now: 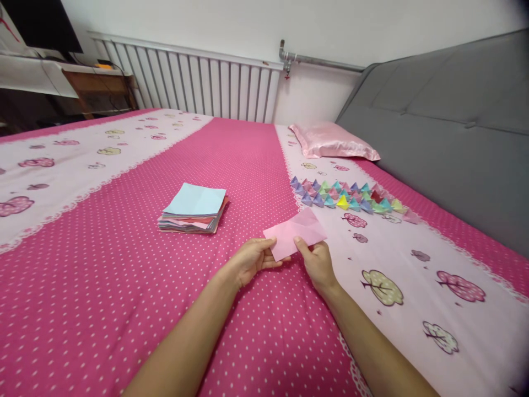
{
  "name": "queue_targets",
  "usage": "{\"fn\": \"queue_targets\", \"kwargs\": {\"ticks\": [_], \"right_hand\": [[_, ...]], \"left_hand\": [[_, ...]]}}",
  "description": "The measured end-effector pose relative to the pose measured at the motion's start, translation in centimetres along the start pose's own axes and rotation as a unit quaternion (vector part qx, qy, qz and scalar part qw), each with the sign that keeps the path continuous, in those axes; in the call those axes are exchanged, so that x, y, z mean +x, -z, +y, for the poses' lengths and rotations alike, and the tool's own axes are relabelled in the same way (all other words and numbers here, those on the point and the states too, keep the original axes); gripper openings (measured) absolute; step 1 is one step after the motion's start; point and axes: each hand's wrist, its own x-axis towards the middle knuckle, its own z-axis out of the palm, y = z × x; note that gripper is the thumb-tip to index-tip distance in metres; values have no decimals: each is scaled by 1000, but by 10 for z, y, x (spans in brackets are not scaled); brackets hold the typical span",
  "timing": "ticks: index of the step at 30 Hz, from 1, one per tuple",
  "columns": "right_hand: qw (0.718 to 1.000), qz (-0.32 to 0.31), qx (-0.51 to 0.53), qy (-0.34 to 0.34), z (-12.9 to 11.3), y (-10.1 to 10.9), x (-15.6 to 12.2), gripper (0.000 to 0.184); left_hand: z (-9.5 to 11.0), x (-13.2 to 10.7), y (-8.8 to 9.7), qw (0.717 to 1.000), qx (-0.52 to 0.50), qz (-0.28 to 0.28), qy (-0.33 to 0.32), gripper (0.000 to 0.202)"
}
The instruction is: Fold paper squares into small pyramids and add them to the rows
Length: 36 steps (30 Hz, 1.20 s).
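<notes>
A sheet of pink origami paper (295,232) with crease lines is held up between both hands over the bed. My left hand (255,258) pinches its lower left corner, thumb on top and fingers underneath. On the paper's lower right side, my right hand (318,262) grips it with the thumb laid on its face; most of those fingers are hidden behind. To the left lies a stack of coloured paper (198,204), light blue on top. Beyond the right hand stand rows of small folded paper pieces (343,199) in many colours.
The bed has a pink dotted and tree-patterned sheet (243,160). A shiny pink pillow (333,141) rests near the grey padded headboard (446,116) at right. Against the far wall is a white radiator (194,77); a desk (95,82) with a dark monitor (43,27) stands at far left.
</notes>
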Motion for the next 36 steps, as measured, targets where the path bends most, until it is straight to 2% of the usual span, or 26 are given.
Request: {"fn": "queue_targets", "kwargs": {"ticks": [7, 12, 15, 20, 25, 28, 33, 36], "right_hand": [[992, -97, -41, 66, -13, 0, -3, 41], [972, -163, -119, 119, -16, 4, -5, 50], [963, -186, -129, 146, -17, 5, -6, 58], [965, -182, -128, 143, -16, 4, -7, 50], [968, -152, -162, 117, -10, 1, -7, 46], [956, -148, -217, 134, -6, 0, -7, 49], [935, -146, -283, 155, -6, -2, -9, 52], [950, -127, -244, 149, -9, -3, -9, 54]], "left_hand": [[1, -1, -2, 1000, -22, -1, -11, 19], [2, -2, -3, 999, -34, 16, -23, 17], [1, -1, -1, 998, -44, 10, -32, 18], [1, 0, 0, 998, -46, -10, -34, 23], [4, -5, -3, 992, -38, -107, -48, 39], [0, -5, -1, 988, -7, -139, -70, 37], [-10, 1, 3, 988, 69, -102, -97, 27], [-8, 0, 4, 986, 110, -75, -101, 30]]}}
